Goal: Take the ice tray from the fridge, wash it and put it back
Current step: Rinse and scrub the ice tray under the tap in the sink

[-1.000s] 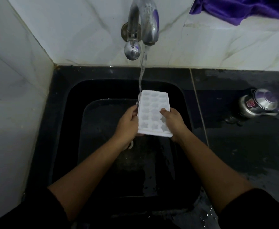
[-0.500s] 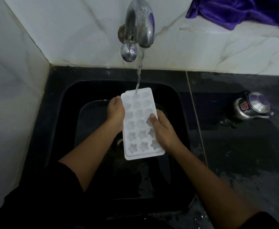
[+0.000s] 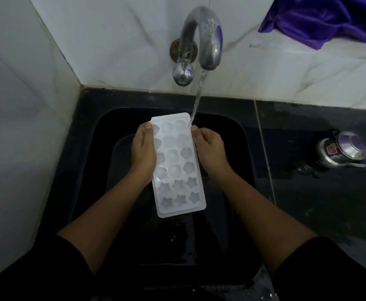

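Fingers (image 3: 197, 129) of your right hand (image 3: 210, 148) are curled and pinch the right edge of the ice tray (image 3: 177, 170) near its far corner. Your left hand (image 3: 144, 149) wraps the left edge, thumb laid flat over the rim and the other fingers hidden beneath. You hold the tray cups-up and lengthwise over the black sink (image 3: 240, 148), and the stream from the tap (image 3: 208, 40) lands only on the far right corner, just beside your right fingertips. To rinse it well, you probably want to slide the tray so the water passes across every row. Tip the near end down so it runs through the star and shell shaped cups and drains off, then turn the tray over for the underside. Grip the edges firmly, since wet plastic is likely slippery. No writing shows on the tray or the tap. The metal pot (image 3: 342, 152) on the wet bench (image 3: 329, 213) carries a small red label, too small to read.
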`<action>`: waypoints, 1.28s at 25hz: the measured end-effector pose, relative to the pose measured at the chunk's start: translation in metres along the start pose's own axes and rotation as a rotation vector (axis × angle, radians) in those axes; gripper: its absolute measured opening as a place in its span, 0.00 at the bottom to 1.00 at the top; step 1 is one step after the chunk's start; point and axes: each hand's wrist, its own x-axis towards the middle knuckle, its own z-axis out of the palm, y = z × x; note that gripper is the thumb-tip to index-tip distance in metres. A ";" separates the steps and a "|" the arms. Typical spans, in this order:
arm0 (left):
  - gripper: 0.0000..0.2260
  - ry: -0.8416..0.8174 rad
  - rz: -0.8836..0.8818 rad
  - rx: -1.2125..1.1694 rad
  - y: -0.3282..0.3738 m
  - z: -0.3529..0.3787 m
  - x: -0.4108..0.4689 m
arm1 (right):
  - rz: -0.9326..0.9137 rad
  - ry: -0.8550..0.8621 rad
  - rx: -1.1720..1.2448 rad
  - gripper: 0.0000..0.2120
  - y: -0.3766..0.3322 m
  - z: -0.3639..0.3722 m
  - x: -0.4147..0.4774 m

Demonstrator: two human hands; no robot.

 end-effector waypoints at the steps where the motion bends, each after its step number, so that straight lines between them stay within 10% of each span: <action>1: 0.13 0.005 0.025 0.010 0.001 -0.002 0.001 | -0.007 0.007 -0.044 0.22 -0.005 0.002 0.004; 6: 0.11 -0.001 0.140 0.075 0.000 -0.007 0.003 | -0.174 -0.017 -0.146 0.04 -0.021 0.000 0.013; 12: 0.08 -0.002 0.185 0.021 0.006 -0.003 -0.009 | -0.114 0.056 -0.096 0.20 -0.032 0.014 0.028; 21: 0.07 0.163 0.090 -0.070 0.016 -0.028 0.017 | -0.335 -0.181 -0.246 0.06 0.007 0.006 -0.025; 32: 0.08 0.214 0.160 -0.167 0.031 -0.019 0.029 | -0.314 -0.132 -0.218 0.12 0.007 0.005 -0.016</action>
